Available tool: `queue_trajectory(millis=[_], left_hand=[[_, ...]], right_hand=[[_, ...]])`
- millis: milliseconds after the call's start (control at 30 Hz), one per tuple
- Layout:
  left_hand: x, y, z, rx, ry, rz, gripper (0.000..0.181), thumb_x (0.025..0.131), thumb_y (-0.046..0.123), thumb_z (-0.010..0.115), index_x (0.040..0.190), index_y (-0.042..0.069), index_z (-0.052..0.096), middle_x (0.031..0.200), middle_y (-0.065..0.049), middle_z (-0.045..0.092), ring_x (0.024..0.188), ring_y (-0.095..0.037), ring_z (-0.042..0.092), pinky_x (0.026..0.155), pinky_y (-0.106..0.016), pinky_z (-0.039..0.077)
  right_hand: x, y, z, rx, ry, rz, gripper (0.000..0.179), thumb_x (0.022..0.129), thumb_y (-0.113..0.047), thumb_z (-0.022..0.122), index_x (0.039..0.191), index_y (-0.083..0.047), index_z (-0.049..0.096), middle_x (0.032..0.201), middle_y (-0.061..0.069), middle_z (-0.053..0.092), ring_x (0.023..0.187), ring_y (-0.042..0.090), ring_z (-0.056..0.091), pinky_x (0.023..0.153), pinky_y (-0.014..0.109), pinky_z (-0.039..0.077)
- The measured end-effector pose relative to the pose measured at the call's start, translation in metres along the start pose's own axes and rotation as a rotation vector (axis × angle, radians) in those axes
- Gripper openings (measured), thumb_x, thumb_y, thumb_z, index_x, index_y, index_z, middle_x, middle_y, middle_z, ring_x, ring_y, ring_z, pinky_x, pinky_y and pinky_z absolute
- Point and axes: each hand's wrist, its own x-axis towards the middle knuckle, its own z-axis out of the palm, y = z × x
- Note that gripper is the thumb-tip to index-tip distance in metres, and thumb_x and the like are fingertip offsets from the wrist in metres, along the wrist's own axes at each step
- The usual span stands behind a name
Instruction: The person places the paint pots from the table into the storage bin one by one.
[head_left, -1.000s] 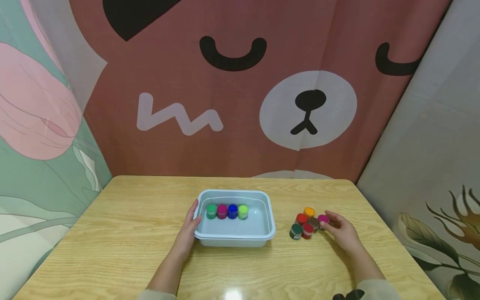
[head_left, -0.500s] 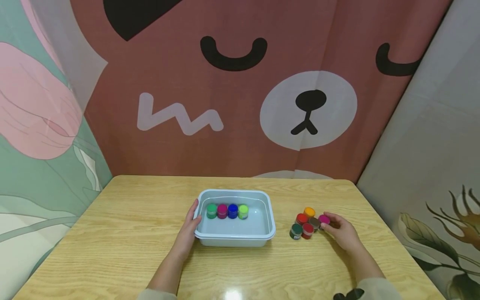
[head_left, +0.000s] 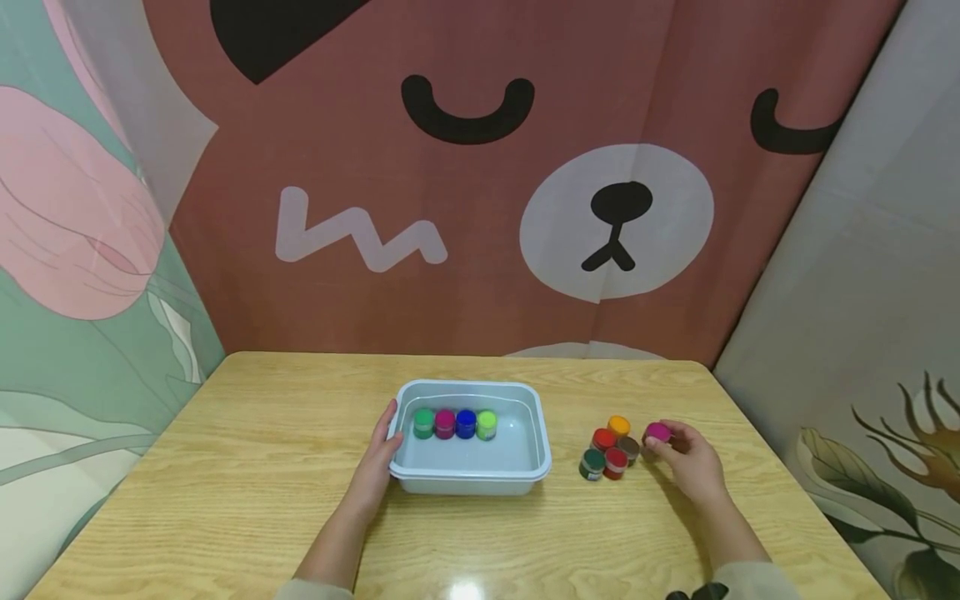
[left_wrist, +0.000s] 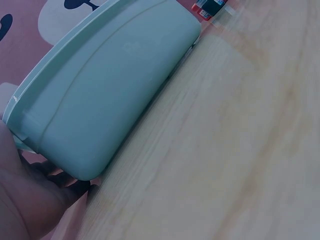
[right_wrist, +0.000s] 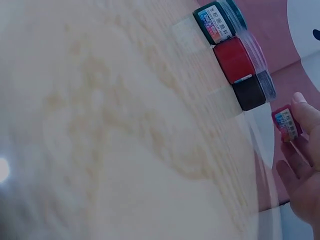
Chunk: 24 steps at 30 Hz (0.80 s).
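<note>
A pale blue plastic basin (head_left: 471, 483) stands in the middle of the table. My left hand (head_left: 372, 458) grips its left side, thumb over the rim and fingers along the outer wall; the left wrist view shows those fingers at the basin's (left_wrist: 115, 95) lower corner. Inside, a row of paint jars runs green (head_left: 423, 423), magenta (head_left: 445, 424), blue (head_left: 466, 424) and lime (head_left: 487, 425). On the right, my right hand (head_left: 692, 462) pinches another magenta paint jar (head_left: 657, 432) between thumb and fingers. In the right wrist view this jar (right_wrist: 286, 124) is apart from the others, its label showing.
Left of the right hand, several paint jars stand clustered: orange (head_left: 618, 426), two red ones (head_left: 616, 462), brown (head_left: 628, 450) and dark green (head_left: 592, 464). The wooden table (head_left: 225, 500) ends at a curtain (head_left: 360, 317) printed with a bear.
My right hand has moved the magenta paint jar slightly right and up, away from the cluster. The left hand and the basin have stayed in place.
</note>
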Motion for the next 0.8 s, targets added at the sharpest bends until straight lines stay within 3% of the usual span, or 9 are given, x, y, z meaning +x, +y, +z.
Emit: queue_trajectory(millis=[133,233,333,400,467,600,800], left_hand=[[0.000,0.000,0.000,0.001,0.000,0.005,0.058,0.105,0.024,0.032,0.159,0.027,0.012,0.167,-0.009,0.003,0.153,-0.039,-0.005,0.118,-0.068,-0.002],[0.000,-0.001,0.000,0.003,0.000,0.007,0.058,0.105,0.024,0.032,0.159,0.027,0.012,0.167,-0.009,0.003,0.153,-0.039,-0.005,0.118,-0.068,-0.002],[0.000,0.000,0.000,0.002,0.001,0.007,0.058,0.104,0.024,0.032,0.159,0.027,0.012,0.167,-0.010,0.003,0.153,-0.039,-0.005,0.118,-0.067,-0.001],[0.000,0.000,0.000,0.004,0.001,0.006,0.058,0.104,0.024,0.032,0.159,0.027,0.012,0.167,-0.010,0.003,0.153,-0.039,-0.005,0.118,-0.067,-0.001],[0.000,0.000,0.000,0.004,-0.001,0.005,0.058,0.105,0.025,0.032,0.159,0.028,0.012,0.167,-0.010,0.002,0.153,-0.039,-0.005,0.118,-0.067,-0.001],[0.000,0.000,0.000,0.004,-0.003,0.004,0.058,0.105,0.025,0.032,0.159,0.028,0.011,0.167,-0.009,0.002,0.153,-0.039,-0.005,0.118,-0.067,-0.002],[0.000,0.000,0.000,-0.002,-0.003,0.011,0.058,0.105,0.023,0.032,0.159,0.027,0.011,0.167,-0.010,0.002,0.153,-0.039,-0.005,0.118,-0.068,-0.002]], right_hand=[[-0.002,-0.007,0.000,0.032,0.029,-0.012,0.065,0.095,-0.043,0.060,0.142,-0.001,0.042,0.138,0.024,0.053,0.122,0.026,0.054,0.076,0.000,0.038],[-0.003,-0.014,0.000,0.064,0.034,-0.025,0.067,0.094,-0.043,0.061,0.143,-0.002,0.041,0.138,0.023,0.053,0.107,0.001,0.056,0.076,0.001,0.041],[-0.004,-0.024,0.000,0.086,0.034,-0.043,0.067,0.094,-0.042,0.063,0.144,-0.003,0.041,0.139,0.022,0.053,0.094,-0.017,0.046,0.077,0.002,0.043],[-0.006,-0.030,0.000,0.087,0.030,-0.057,0.067,0.094,-0.041,0.062,0.146,-0.003,0.041,0.140,0.023,0.052,0.098,-0.012,0.052,0.077,0.001,0.043],[-0.007,-0.037,0.001,0.086,0.019,-0.071,0.068,0.094,-0.040,0.062,0.147,-0.003,0.040,0.140,0.023,0.052,0.110,0.005,0.059,0.078,-0.001,0.041],[-0.010,-0.050,0.004,0.083,-0.014,-0.083,0.069,0.094,-0.042,0.062,0.148,-0.004,0.040,0.140,0.024,0.052,0.129,0.036,0.053,0.081,0.002,0.043],[-0.012,-0.068,0.010,0.074,-0.039,-0.124,0.066,0.093,-0.040,0.065,0.145,-0.005,0.046,0.136,0.023,0.057,0.126,0.037,0.057,0.090,0.019,0.054]])
